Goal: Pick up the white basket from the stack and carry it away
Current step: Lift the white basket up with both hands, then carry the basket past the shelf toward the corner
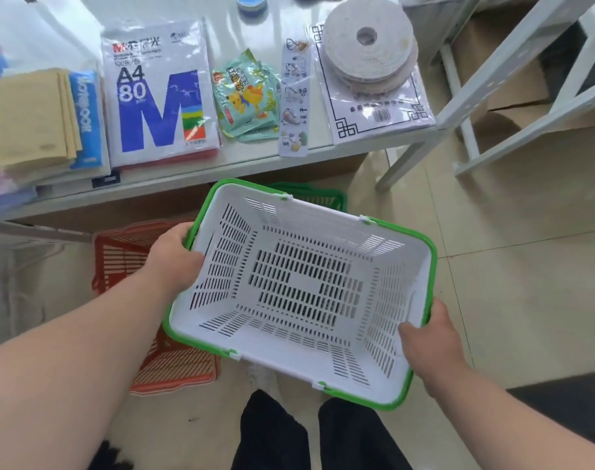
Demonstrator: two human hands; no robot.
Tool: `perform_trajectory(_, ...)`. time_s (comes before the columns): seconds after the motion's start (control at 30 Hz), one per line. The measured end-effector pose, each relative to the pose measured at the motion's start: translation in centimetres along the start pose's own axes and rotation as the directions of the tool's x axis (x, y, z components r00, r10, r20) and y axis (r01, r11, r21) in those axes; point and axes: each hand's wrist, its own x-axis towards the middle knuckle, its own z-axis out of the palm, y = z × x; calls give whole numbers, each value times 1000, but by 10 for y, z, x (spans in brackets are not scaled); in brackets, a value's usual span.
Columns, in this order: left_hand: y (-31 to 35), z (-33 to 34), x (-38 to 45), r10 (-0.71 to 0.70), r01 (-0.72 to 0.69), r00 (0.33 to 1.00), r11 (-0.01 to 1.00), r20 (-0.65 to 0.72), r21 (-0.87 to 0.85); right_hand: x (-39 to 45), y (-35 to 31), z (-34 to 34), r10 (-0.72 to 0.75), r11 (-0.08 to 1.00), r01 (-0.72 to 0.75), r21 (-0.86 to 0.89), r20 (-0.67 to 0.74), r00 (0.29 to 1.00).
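Fingers of the left hand (177, 256) are clamping the white basket (302, 293) at its left rim, above the red basket (126, 252) on the floor; the right hand (428, 337) is gripping its near-right corner. Held level below the table's (255, 157) near edge, it is risking a knock against that edge if lifted carelessly

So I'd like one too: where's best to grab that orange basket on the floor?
Judging from here, take the orange basket by its exposed rim, reaching down from above; it sits open side up beside the table, partly hidden under the white basket and left hand.
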Motion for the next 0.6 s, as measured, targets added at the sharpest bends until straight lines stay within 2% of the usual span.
perform_trajectory(0.17,0,0,27,62,-64,998,992,30,108,-5,6,13,24,998,-20,67,-62,998)
perform_trajectory(0.33,-10,3,46,104,-126,989,966,106,226,-13,9,31,-66,996,72,52,-108,992)
perform_trajectory(0.47,-1,19,54,127,-169,976,953,176,253,-9,12,32,-46,998,56,37,-243,969)
perform_trajectory(0.6,10,51,48,167,-223,952,953,258,206,3,26,8,-46,999,40,-27,-328,944)
